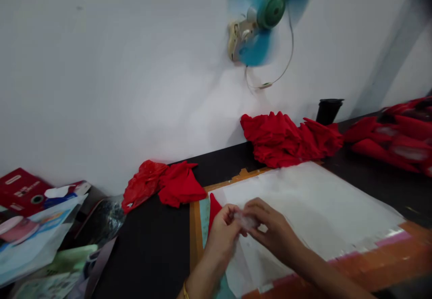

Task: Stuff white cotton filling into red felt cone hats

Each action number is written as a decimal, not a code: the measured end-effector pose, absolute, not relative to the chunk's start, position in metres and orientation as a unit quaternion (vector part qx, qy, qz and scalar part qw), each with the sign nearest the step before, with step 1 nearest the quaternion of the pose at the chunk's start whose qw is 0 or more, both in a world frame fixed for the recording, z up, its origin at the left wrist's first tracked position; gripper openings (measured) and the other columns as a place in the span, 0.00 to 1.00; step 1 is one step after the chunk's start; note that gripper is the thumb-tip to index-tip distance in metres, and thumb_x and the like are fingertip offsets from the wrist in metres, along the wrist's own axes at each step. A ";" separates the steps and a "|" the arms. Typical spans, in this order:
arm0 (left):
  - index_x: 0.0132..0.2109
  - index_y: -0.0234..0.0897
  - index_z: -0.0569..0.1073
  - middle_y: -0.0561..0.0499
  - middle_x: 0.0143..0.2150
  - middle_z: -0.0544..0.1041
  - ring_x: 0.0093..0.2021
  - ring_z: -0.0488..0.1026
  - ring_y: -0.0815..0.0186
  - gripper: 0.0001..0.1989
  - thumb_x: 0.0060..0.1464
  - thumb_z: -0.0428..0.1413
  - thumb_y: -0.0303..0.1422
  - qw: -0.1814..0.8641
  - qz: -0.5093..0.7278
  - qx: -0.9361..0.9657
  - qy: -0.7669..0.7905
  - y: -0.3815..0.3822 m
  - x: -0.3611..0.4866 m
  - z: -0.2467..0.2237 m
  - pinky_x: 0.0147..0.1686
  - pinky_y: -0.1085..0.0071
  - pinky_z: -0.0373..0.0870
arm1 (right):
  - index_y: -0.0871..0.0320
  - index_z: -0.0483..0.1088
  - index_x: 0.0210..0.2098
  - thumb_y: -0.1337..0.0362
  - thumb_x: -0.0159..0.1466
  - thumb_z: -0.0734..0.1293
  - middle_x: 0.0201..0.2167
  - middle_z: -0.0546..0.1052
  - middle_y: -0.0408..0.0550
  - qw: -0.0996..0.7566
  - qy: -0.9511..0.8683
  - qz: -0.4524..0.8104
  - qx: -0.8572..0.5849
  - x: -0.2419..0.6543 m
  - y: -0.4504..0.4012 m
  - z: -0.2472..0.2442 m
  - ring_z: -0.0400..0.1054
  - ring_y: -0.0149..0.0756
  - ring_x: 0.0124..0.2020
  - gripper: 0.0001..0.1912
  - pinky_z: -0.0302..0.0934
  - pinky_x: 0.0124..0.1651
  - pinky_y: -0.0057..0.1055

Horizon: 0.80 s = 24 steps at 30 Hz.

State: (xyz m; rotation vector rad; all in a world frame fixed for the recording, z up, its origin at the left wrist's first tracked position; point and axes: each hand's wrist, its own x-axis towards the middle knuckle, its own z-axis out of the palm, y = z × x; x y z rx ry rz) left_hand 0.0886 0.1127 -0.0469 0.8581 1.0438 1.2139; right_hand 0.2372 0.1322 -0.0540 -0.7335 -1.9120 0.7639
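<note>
The fingers of the left hand (219, 236) and right hand (278, 229) meet, both pinching a small whitish wad (248, 221) over the left part of a white sheet (330, 200). Just beyond the left hand, which partly hides it, is a pointed red piece (214, 210). Farther left on the black surface (145, 249), a red cloth (182, 185) touches a red plastic bag (145, 184). A larger red heap (275, 137) crowds the sheet's far edge, near a black container (329, 111); a wall fan (272, 11) hangs above.
</note>
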 end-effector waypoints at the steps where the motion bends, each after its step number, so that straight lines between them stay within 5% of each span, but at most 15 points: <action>1: 0.35 0.36 0.69 0.55 0.28 0.71 0.25 0.67 0.73 0.10 0.43 0.60 0.29 0.599 0.516 0.396 0.467 0.105 0.086 -0.047 0.27 0.76 0.64 | 0.51 0.71 0.41 0.70 0.62 0.64 0.38 0.73 0.48 0.460 -0.782 0.300 -0.296 0.236 0.128 -0.057 0.69 0.36 0.35 0.10 0.65 0.33 0.29; 4: 0.43 0.37 0.69 0.51 0.35 0.73 0.31 0.72 0.68 0.12 0.48 0.57 0.30 0.545 0.469 0.497 0.487 0.083 0.068 -0.047 0.30 0.72 0.68 | 0.54 0.70 0.34 0.68 0.64 0.62 0.32 0.73 0.46 0.453 -0.779 0.313 -0.299 0.241 0.117 -0.063 0.68 0.34 0.31 0.06 0.61 0.30 0.27; 7: 0.51 0.39 0.68 0.45 0.46 0.74 0.44 0.73 0.61 0.18 0.53 0.54 0.29 0.364 0.416 0.633 0.543 0.072 0.040 -0.050 0.43 0.64 0.70 | 0.55 0.70 0.31 0.64 0.64 0.64 0.29 0.72 0.44 0.445 -0.740 0.346 -0.366 0.250 0.108 -0.064 0.66 0.33 0.28 0.06 0.58 0.29 0.27; 12: 0.55 0.37 0.66 0.41 0.53 0.69 0.55 0.66 0.54 0.21 0.53 0.52 0.26 0.095 0.274 0.751 0.594 0.078 0.014 -0.067 0.55 0.53 0.64 | 0.53 0.64 0.42 0.54 0.64 0.65 0.19 0.64 0.34 0.447 -0.576 0.478 -0.491 0.250 0.095 -0.067 0.58 0.29 0.17 0.12 0.51 0.20 0.24; 16: 0.56 0.35 0.67 0.39 0.55 0.68 0.54 0.66 0.50 0.27 0.47 0.51 0.20 0.044 0.115 0.786 0.606 0.086 0.024 -0.073 0.52 0.53 0.65 | 0.54 0.64 0.36 0.52 0.64 0.62 0.16 0.61 0.33 0.426 -0.571 0.533 -0.457 0.241 0.092 -0.069 0.56 0.28 0.16 0.12 0.50 0.18 0.23; 19: 0.50 0.34 0.71 0.39 0.50 0.72 0.49 0.70 0.50 0.21 0.48 0.49 0.19 0.018 0.041 0.773 0.632 0.091 0.028 -0.069 0.48 0.53 0.67 | 0.55 0.66 0.32 0.51 0.63 0.62 0.17 0.63 0.35 0.415 -0.567 0.562 -0.437 0.237 0.092 -0.069 0.58 0.27 0.16 0.14 0.53 0.21 0.24; 24: 0.42 0.37 0.72 0.46 0.42 0.77 0.44 0.73 0.57 0.09 0.57 0.48 0.25 0.093 0.158 0.749 0.636 0.105 0.020 -0.064 0.44 0.62 0.67 | 0.57 0.70 0.43 0.52 0.63 0.62 0.24 0.70 0.40 0.405 -0.558 0.585 -0.427 0.222 0.085 -0.072 0.69 0.33 0.23 0.17 0.65 0.31 0.30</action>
